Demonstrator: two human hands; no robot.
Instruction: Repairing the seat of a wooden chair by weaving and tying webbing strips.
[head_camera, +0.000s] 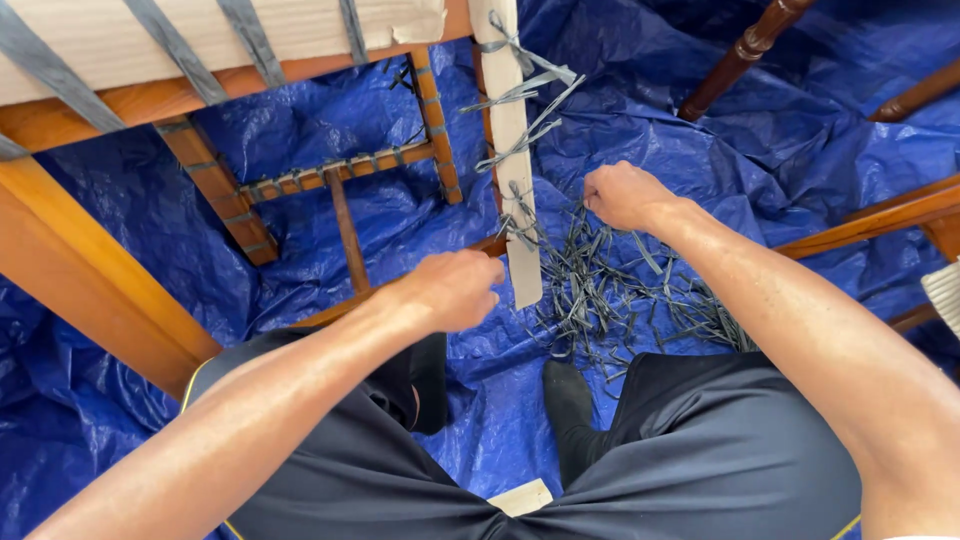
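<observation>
Looking down from my head, the pale wooden slat (512, 170) is my landmark; it runs from the top of the view down toward my knees, with grey plastic strips (520, 95) knotted and stapled along its length, their loose ends sticking out to its right.

My left hand (455, 288) sits just left of the slat's lower end, the fingers curled shut in a loose fist; I cannot tell whether they pinch a strip end or nothing at all, as the knuckles hide the tips. My right hand (625, 195) is just right of the slat, about midway down it, also clenched, apparently around a strip end that leads back to the slat, though the grip itself is hidden.

Below and right of the slat lies a heap of cut strip scraps (620, 295) on the blue tarpaulin (330, 120) that covers the floor. Left of the slat stands an upturned wooden chair frame (200, 110) with orange-brown legs and rungs, more grey webbing stretched over its seat at the top. Far right of the slat are other turned chair legs (745, 50).

I judge the strips light, flat, springy and rather slick, with sharp cut ends; best pinched close to where they meet the slat. The slat itself looks stiff and light, easy to steady near its lower end.
</observation>
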